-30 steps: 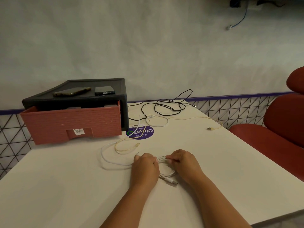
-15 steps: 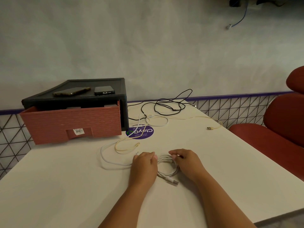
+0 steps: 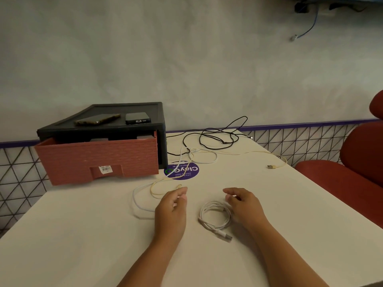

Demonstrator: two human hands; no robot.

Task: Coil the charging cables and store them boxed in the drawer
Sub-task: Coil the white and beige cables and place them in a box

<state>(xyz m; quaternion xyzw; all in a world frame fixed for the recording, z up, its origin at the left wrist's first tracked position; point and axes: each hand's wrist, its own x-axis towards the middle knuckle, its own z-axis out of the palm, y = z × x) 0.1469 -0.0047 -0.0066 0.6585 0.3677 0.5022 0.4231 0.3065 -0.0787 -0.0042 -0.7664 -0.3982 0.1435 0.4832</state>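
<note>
The coiled white cable [image 3: 202,215] lies flat on the table [image 3: 83,235] in the lower middle of the frame, wound into a small round bundle. Its plug end sticks out toward the lower right of the coil. Neither hand holds it.

The left hand [image 3: 172,208] is just to the left of the coil and apart from it. Its grip is narrow, with the fingers loosely curled and the thumb near the forefinger, and nothing is between them. The right hand [image 3: 244,206] is just to the right of the coil, close to its rim. Its grip is relaxed and half curled, and it also holds nothing.

A loose white cable [image 3: 134,200] loops on the table left of the left hand and runs up toward the middle of the frame. A cream cable [image 3: 152,189] curls beside it, and one of its plugs lies just above the left fingertips. I cannot tell whether they touch. The rest of this cable trails to the right middle of the frame. A black cable [image 3: 217,139] lies tangled near the far edge of the table.

At the left middle of the frame the pink drawer [image 3: 97,160] stands pulled out of its black cabinet [image 3: 161,141]. Two phones [image 3: 97,119] [image 3: 137,118] lie on the cabinet top. A purple sticker [image 3: 192,172] is on the table right of the drawer, and a red chair [image 3: 352,172] is at the right edge
</note>
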